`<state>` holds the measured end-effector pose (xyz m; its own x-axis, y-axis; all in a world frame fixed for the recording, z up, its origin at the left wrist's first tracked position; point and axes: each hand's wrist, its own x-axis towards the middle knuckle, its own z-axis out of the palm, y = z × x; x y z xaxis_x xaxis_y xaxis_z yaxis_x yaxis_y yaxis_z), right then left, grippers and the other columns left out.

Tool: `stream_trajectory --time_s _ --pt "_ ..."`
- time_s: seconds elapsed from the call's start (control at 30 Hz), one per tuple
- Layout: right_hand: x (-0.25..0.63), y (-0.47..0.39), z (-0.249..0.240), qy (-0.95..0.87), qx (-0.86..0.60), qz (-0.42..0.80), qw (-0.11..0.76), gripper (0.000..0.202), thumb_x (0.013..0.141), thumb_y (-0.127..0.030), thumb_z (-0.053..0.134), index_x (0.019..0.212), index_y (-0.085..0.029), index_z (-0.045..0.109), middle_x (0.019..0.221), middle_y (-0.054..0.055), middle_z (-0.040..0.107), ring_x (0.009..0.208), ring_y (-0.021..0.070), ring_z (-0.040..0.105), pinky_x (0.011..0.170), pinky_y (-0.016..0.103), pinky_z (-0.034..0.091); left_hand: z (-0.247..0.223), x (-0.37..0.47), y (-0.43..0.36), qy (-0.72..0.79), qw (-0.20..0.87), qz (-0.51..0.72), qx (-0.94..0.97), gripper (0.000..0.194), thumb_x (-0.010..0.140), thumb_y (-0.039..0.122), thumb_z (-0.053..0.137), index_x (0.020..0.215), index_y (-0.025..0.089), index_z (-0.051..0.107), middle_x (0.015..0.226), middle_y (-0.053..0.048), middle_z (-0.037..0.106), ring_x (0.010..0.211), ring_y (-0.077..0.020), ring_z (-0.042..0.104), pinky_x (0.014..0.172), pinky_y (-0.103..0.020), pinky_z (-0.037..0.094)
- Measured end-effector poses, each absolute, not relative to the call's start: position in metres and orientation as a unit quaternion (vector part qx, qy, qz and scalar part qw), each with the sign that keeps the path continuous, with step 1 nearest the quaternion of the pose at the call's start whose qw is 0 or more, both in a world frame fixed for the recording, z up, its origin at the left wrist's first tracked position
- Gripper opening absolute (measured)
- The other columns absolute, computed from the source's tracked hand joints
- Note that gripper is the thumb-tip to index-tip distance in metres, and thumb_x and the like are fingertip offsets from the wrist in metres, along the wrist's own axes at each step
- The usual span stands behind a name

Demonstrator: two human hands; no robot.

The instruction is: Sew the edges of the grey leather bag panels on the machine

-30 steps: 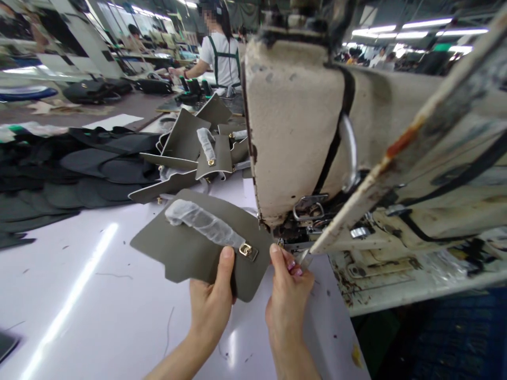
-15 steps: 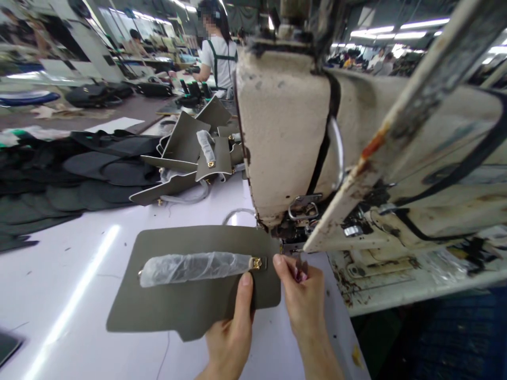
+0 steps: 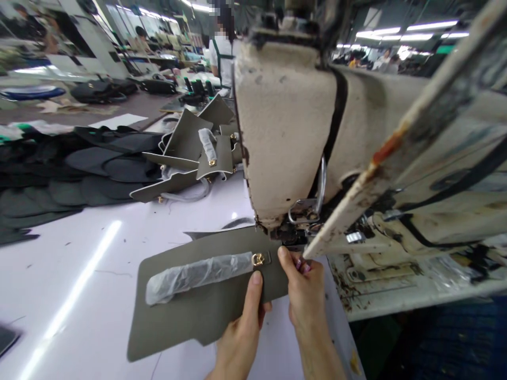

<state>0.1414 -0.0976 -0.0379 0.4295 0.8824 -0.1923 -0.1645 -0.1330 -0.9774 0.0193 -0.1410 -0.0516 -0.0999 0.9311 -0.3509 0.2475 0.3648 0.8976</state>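
A grey-green leather bag panel (image 3: 178, 327) lies tilted on the white table, its far right edge close under the sewing machine head (image 3: 285, 132). Across the panel runs a handle (image 3: 198, 277) wrapped in translucent plastic, with a gold buckle (image 3: 258, 259) at its right end. My left hand (image 3: 243, 327) grips the panel's near edge, thumb on top just below the buckle, fingers underneath. My right hand (image 3: 304, 285) pinches the panel's right edge beside the needle area. Something small and pinkish (image 3: 303, 265) shows within its curled fingers; I cannot make out what it is.
Similar grey-green panels with wrapped handles (image 3: 208, 145) are heaped behind. Dark cut pieces (image 3: 91, 163) are piled at the left. A rusty slanted bar (image 3: 380, 158) crosses before the machine. A person (image 3: 224, 53) stands at the back, and a dark flat object (image 3: 6, 338) lies near left.
The panel has turned, its left end swinging towards me and its right end moving away and right. Both hands have shifted slightly right with it. The machine's wire lever now hangs lower.
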Motion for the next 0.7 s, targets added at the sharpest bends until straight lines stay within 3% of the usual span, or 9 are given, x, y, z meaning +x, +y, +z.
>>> stream_trajectory --time_s 0.1,0.17,0.23,0.33,0.4,0.47,0.57,0.63,0.7 --pt "0.145 -0.098 -0.037 -0.330 -0.639 0.400 0.568 0.041 0.080 -0.049 0.070 0.061 -0.013 0.064 0.054 -0.002 0.046 0.056 0.0113 0.037 0.052 0.024 0.030 -0.031 0.017 -0.140 0.617 0.604 0.205 0.462 0.060 0.088 0.069 0.040 0.054 0.021 0.050 0.048 0.000 0.048 0.051 -0.0140 0.051 0.057 -0.024 0.044" --pt "0.150 -0.098 -0.036 -0.362 -0.658 0.378 0.541 0.048 0.081 -0.051 0.068 0.053 -0.015 0.057 0.051 -0.003 0.040 0.054 0.0103 0.033 0.050 0.024 0.026 -0.009 0.008 -0.140 0.484 0.691 0.108 0.527 0.055 0.083 0.068 0.051 0.056 0.020 0.051 0.052 0.001 0.048 0.050 -0.0124 0.047 0.051 -0.023 0.038" --pt "0.158 -0.100 -0.035 -0.392 -0.674 0.359 0.513 0.052 0.081 -0.056 0.067 0.050 -0.016 0.054 0.050 -0.003 0.039 0.053 0.0102 0.032 0.048 0.024 0.026 0.019 -0.007 -0.136 0.344 0.711 0.044 0.612 0.046 0.078 0.061 0.065 0.059 0.020 0.058 0.057 0.000 0.053 0.054 -0.0125 0.049 0.051 -0.023 0.037" --pt "0.170 -0.108 -0.029 -0.411 -0.705 0.305 0.491 0.052 0.078 -0.061 0.067 0.055 -0.015 0.064 0.052 0.001 0.051 0.052 0.0126 0.042 0.050 0.024 0.033 0.049 -0.034 -0.111 0.392 0.608 0.162 0.671 0.037 0.092 0.050 0.051 0.075 0.022 0.068 0.066 -0.003 0.065 0.060 -0.0143 0.058 0.058 -0.025 0.044" --pt "0.173 -0.117 -0.018 -0.410 -0.719 0.255 0.501 0.049 0.077 -0.061 0.069 0.061 -0.014 0.068 0.056 0.004 0.059 0.054 0.0146 0.047 0.053 0.025 0.037 0.050 -0.050 -0.079 0.470 0.407 0.279 0.731 0.030 0.096 0.041 0.048 0.084 0.023 0.069 0.078 -0.004 0.069 0.070 -0.0155 0.062 0.064 -0.026 0.046" --pt "0.167 -0.129 -0.003 -0.409 -0.698 0.255 0.530 0.046 0.079 -0.060 0.069 0.064 -0.015 0.067 0.061 0.004 0.059 0.058 0.0150 0.049 0.055 0.025 0.038 0.035 -0.062 -0.041 0.499 0.207 0.273 0.796 0.024 0.094 0.032 0.050 0.106 0.023 0.069 0.103 -0.007 0.070 0.099 -0.0210 0.063 0.085 -0.032 0.047" --pt "0.141 -0.142 0.014 -0.380 -0.598 0.430 0.559 0.046 0.077 -0.062 0.071 0.069 -0.017 0.063 0.059 -0.001 0.049 0.053 0.0104 0.038 0.048 0.022 0.030 0.002 -0.068 0.003 0.479 0.113 0.158 0.856 0.027 0.090 0.026 0.057 0.114 0.026 0.067 0.109 -0.006 0.069 0.103 -0.0222 0.063 0.086 -0.032 0.046" --pt "0.120 -0.144 0.021 -0.302 -0.495 0.606 0.545 0.051 0.075 -0.068 0.069 0.081 -0.018 0.065 0.058 -0.005 0.042 0.047 0.0064 0.024 0.043 0.020 0.020 -0.012 -0.066 0.014 0.477 0.095 0.121 0.865 0.018 0.090 0.029 0.058 0.103 0.027 0.070 0.098 -0.002 0.069 0.089 -0.0197 0.065 0.073 -0.029 0.044" --pt "0.103 -0.138 0.023 -0.216 -0.386 0.732 0.519 0.057 0.080 -0.072 0.061 0.093 -0.018 0.066 0.059 -0.007 0.040 0.045 0.0049 0.020 0.043 0.018 0.016 -0.015 -0.062 0.012 0.486 0.075 0.124 0.862 0.018 0.092 0.032 0.055 0.088 0.023 0.069 0.089 -0.002 0.068 0.081 -0.0189 0.064 0.066 -0.028 0.040"
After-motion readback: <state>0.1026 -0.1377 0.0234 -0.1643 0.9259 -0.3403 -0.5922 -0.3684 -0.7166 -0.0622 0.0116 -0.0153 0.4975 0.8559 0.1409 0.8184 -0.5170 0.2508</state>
